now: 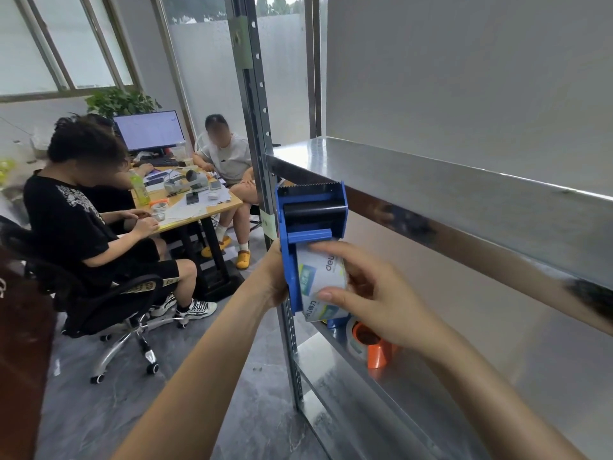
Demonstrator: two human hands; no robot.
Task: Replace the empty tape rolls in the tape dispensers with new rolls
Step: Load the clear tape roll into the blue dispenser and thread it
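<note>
A blue tape dispenser (311,210) with a serrated blade and a black roller is held upright in front of the metal shelf unit. My left hand (273,280) grips its left side from behind. A new tape roll (318,283) in a white printed wrapper sits in the dispenser's lower part. My right hand (368,290) grips that roll, thumb on its front and fingers over its top. An orange tape dispenser (374,346) with a roll lies on the lower shelf, partly hidden behind my right hand.
The steel shelf unit has an upper shelf (431,180), a lower shelf (381,386) and a perforated upright post (262,127). At the left, people sit at a wooden desk (195,210) with a monitor; an office chair (126,307) stands on the grey floor.
</note>
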